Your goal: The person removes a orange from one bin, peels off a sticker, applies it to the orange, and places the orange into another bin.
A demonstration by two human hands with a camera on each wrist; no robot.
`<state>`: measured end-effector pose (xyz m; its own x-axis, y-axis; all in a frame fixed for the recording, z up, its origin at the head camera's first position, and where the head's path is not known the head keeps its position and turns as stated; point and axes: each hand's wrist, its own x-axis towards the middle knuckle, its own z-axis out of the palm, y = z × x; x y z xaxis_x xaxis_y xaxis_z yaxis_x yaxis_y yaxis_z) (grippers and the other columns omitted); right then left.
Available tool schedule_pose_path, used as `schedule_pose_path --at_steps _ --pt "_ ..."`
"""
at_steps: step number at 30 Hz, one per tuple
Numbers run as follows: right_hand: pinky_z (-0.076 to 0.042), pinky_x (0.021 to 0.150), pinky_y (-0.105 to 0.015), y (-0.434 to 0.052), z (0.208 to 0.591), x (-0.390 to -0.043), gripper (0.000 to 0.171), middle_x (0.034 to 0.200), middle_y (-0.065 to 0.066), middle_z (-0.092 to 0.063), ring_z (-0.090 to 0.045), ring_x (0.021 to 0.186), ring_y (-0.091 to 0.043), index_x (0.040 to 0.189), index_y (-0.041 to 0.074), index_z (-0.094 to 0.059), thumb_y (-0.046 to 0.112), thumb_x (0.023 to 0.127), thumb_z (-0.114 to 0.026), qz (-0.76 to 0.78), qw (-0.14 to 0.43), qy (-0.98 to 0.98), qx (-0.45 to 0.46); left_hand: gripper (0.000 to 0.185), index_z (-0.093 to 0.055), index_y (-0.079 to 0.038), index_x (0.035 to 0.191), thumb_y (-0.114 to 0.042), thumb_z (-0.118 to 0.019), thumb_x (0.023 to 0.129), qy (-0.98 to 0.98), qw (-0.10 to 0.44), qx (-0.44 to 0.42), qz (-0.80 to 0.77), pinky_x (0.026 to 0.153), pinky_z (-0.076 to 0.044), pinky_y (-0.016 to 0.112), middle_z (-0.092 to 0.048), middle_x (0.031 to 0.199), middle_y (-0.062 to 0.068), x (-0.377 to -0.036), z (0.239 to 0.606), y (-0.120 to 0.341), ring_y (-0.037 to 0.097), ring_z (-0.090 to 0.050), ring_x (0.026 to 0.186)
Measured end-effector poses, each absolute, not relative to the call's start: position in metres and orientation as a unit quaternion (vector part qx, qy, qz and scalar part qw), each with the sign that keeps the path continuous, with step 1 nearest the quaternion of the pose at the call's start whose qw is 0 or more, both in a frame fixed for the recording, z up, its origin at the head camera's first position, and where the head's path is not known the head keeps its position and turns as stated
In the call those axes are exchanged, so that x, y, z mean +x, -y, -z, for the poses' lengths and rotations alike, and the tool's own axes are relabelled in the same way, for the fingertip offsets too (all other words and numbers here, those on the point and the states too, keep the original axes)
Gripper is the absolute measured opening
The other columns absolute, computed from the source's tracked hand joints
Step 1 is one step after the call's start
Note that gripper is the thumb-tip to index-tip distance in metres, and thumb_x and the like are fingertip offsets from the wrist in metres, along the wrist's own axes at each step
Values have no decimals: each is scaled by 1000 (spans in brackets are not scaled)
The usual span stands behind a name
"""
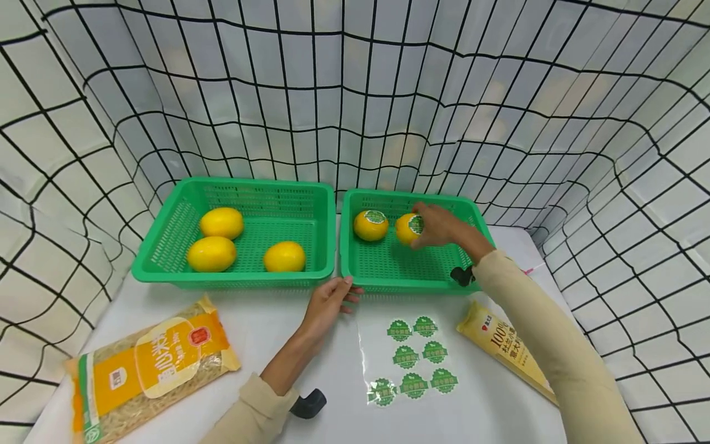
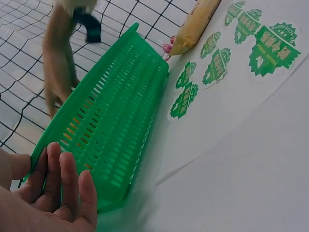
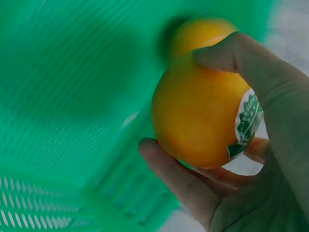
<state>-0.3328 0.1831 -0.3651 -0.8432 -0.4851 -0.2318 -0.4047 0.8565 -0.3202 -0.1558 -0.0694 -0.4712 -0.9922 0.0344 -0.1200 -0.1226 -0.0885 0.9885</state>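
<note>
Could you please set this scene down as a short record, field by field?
Left basket: three yellow fruits, no stickers visible on them
Right basket: two yellow fruits, each with a green sticker
Right hand: holds one labelled fruit; the other labelled fruit sits beside it
Left hand: holds the right basket's near rim at its left corner
Loose stickers: seven, on the table
Bags: orange bag at left, yellow bag at right

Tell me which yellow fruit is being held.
The stickered fruit on the right in the right basket: the right hand grips it. The stickered neighbour and the three fruits in the left basket lie untouched.
</note>
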Motion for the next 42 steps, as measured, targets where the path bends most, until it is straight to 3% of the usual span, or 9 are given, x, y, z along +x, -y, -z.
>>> schedule_pose_path --at_steps 5,9,14,18,22,26,30,36,42 --pt "-61 91 -49 -186 391 -368 86 154 -28 -48 -70 105 -38 165 5 -29 32 98 -77 91 245 -954 -148 43 -71 7 120 -32 -52 114 -668 68 -30 -741 89 -59 41 -74 112 15 -149 474 64 26 -68 99" --pt "-61 86 -47 -186 402 -373 86 146 -32 -52 -70 96 -35 165 10 -25 31 99 -76 128 263 -946 -141 43 -72 5 119 -33 -53 114 -665 75 -24 -742 89 -59 43 -75 111 13 -147 475 62 22 -68 97" --pt "-57 95 -53 -189 408 -372 79 135 -34 -57 -65 112 -43 156 12 -27 25 98 -79 167 235 -945 -157 44 -72 3 119 -34 -51 114 -673 92 -17 -733 87 -59 41 -74 114 16 -147 471 65 25 -68 99" --pt "-48 107 -62 -192 406 -365 84 143 -33 -54 -56 130 -49 159 13 -27 30 97 -81 159 198 -954 -161 44 -72 1 125 -34 -49 115 -707 149 24 -691 84 -60 37 -74 119 16 -143 464 75 26 -69 101" --pt "-53 101 -62 -194 389 -332 73 139 -28 -63 -63 123 -46 159 10 -35 33 102 -74 171 111 -964 -169 34 -73 -6 126 -30 -52 114 -751 152 88 -637 86 -60 40 -74 118 8 -139 442 96 28 -70 102" --pt "-60 74 -45 -196 378 -263 33 108 -19 -76 -73 88 -32 130 1 -62 24 106 -67 278 -32 -941 -191 30 -71 -10 127 -33 -58 111 -795 89 113 -589 86 -58 43 -72 116 7 -150 410 131 29 -66 105" --pt "-59 61 -35 -197 399 -192 21 88 -13 -73 -68 68 -22 105 2 -70 22 107 -66 437 -32 -883 -165 34 -68 -11 133 -35 -62 109 -836 59 110 -535 92 -53 43 -69 128 10 -182 386 175 30 -60 117" --pt "-64 73 -34 -191 460 -152 55 98 -16 -74 -73 74 -23 115 -5 -70 48 109 -59 601 73 -795 19 45 -57 -5 146 -30 -61 109 -871 178 114 -444 112 -42 63 -51 153 22 -240 380 229 43 -46 140" --pt "-63 84 -31 -185 476 -158 65 113 -9 -76 -74 91 -17 131 -1 -66 58 109 -49 672 49 -732 101 60 -47 -9 155 -34 -66 105 -865 325 101 -370 107 -49 66 -34 165 26 -273 389 241 49 -37 149"
